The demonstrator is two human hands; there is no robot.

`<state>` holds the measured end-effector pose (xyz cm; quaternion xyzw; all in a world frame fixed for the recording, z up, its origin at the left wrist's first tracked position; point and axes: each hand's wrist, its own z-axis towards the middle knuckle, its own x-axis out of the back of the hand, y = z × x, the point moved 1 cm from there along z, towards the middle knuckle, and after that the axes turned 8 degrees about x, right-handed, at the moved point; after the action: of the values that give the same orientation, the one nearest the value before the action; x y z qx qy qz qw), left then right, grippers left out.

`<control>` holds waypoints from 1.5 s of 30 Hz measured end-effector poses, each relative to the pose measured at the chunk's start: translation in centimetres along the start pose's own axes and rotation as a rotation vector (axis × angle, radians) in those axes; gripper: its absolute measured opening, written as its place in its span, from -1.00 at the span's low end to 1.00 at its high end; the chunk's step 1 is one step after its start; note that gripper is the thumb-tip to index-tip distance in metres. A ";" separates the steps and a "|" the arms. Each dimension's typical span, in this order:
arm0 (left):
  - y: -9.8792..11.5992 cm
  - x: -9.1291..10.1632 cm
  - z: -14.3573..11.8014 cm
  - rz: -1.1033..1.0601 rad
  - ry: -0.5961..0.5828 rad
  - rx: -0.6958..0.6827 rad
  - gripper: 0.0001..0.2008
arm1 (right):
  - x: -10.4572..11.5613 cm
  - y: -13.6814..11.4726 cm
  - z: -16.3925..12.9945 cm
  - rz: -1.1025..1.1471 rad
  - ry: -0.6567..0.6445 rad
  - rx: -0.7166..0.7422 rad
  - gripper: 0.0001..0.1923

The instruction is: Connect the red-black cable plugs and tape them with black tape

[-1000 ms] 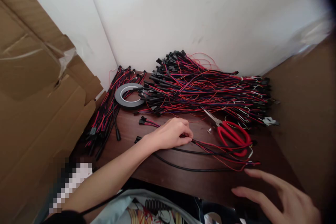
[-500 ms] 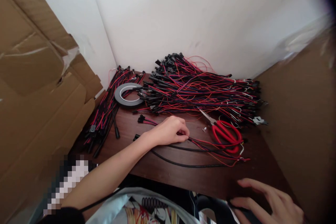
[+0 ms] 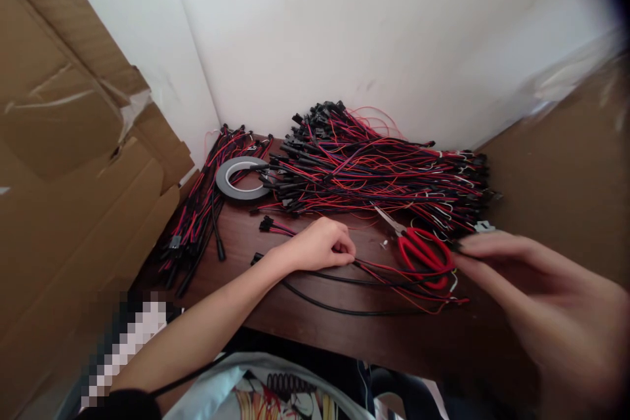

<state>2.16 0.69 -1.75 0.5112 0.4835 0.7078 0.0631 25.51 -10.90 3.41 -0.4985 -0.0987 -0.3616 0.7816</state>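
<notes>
I had the left hand (image 3: 322, 246) with its grip clamped on a bundle of thin wires (image 3: 378, 268), which ran low over the brown surface (image 3: 241, 230) toward the red-handled scissors (image 3: 409, 236). The right hand (image 3: 551, 282) was blurred, fingertips beside the handles; I couldn't tell whether that grip was together.

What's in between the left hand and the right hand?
In the head view, the red-handled scissors and a stretch of thin red and dark wires lie between the left hand and the right hand.
</notes>
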 end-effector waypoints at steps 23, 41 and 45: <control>0.8 0.6 0.1 -0.114 0.044 0.122 -0.92 | -8.6 1.9 4.3 0.569 -0.827 -0.161 -0.70; 1.0 1.4 0.2 0.031 0.037 0.096 -0.91 | -8.6 1.4 4.0 0.530 -0.708 -0.094 -0.70; 1.1 1.4 0.2 0.046 0.040 0.099 -0.90 | -8.7 1.5 3.8 0.509 -0.676 -0.082 -0.74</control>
<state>2.09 1.04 0.02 0.5104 0.5070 0.6945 0.0118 21.04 -3.27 -0.28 -0.6282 -0.2088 0.0233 0.7492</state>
